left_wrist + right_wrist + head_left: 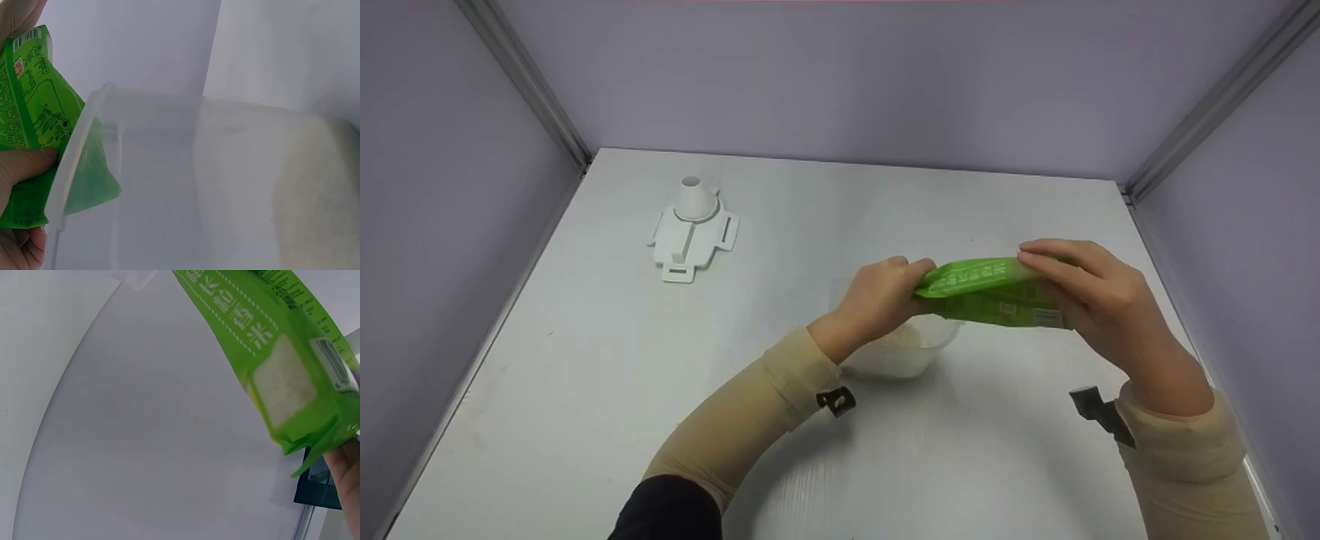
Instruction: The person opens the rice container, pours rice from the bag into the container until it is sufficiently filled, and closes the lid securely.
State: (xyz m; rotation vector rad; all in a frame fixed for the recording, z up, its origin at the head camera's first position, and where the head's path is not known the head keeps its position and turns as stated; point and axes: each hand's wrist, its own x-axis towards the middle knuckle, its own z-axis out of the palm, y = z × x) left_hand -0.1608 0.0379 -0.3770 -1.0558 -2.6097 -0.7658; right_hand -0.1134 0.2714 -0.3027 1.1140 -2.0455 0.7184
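Holding a green bag (994,292) over the tub (904,352), your left hand (877,300) pinches its left end and your right hand (1099,296) pinches its right end. White grains lie in the tub, near the counter's (585,375) middle. A white stand (692,232) sits far left.

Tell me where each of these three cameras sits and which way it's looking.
Head: on the person's head, facing forward and down at the white table; both forearms show, the left hand and right hand holding a green bag over a clear tub.
Left wrist: low beside the tub; fingers on the bag.
Right wrist: under the bag; a fingertip at the edge.
All views share the bag.
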